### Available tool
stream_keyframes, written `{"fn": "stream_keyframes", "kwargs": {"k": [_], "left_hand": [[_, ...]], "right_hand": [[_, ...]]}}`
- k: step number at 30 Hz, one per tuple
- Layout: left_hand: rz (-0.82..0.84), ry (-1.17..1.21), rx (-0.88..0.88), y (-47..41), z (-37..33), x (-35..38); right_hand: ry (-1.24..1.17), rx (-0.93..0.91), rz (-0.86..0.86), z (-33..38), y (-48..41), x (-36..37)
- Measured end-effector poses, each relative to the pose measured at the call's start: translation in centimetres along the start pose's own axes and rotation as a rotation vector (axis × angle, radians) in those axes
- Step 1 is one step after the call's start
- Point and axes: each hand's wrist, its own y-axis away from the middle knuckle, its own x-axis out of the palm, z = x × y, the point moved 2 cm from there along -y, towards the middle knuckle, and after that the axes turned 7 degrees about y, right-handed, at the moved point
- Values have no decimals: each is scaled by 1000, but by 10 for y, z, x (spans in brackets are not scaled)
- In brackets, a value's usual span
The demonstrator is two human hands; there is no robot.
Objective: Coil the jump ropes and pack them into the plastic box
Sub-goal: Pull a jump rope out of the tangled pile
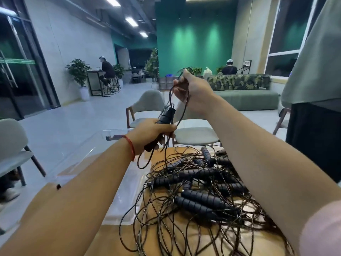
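In the middle of the frame, the left hand is raised above the table, its fingers curled tight round the black handles of one jump rope, which stand tilted up and away. A red string bracelet circles that wrist. Just above and to the right, the right hand is lifted higher, its fingers pinching a few loops of the thin black cord. The cord runs down from there to the handles, and a slack loop hangs below the left hand.

In the lower centre and right, a tangled pile of jump ropes lies on the wooden table, dark ribbed handles scattered among loose cords. Left of the pile sits the clear plastic box, touching the pile's edge; some cords lie across its near corner.

Beyond the table stand pale chairs, with a green sofa in the upper right. At the right edge a person in a grey-green top stands close to the table.
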Motion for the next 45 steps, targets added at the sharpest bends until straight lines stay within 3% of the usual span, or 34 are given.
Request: {"fn": "stream_keyframes", "kwargs": {"k": [4,9,12,15,19,24,26,30,33,35,38,41,45], "left_hand": [[-12,312,8,-4,-5,5],[-91,396,125,-19,-21,4],[-128,421,169,-27,-29,7],[-186,434,202,-33,-33,7],[-192,453,221,-43,-39,-2],[-187,451,225,-76,-43,-8],[-221,406,231,-101,-45,-8],[-285,283,200,-158,-42,-2],[-311,185,171,-196,-29,7],[-312,90,185,-218,-19,9],[-307,67,218,-252,-9,9],[-188,57,115,-280,3,11],[-68,-560,-180,-300,39,10]], "right_hand": [[226,25,158,-7,24,-28],[840,184,480,-69,56,-76],[1393,263,677,-111,77,-94],[1699,208,629,-135,84,-106],[1573,137,367,-140,72,-117],[834,168,108,-126,48,-131],[708,161,59,-117,36,-135],[887,237,133,-115,3,-156],[1077,159,115,-121,-23,-168],[858,110,-23,-119,-41,-170],[329,243,-158,-112,-70,-169],[122,313,-211,-112,-93,-168],[184,367,-225,-132,-111,-176]]}}
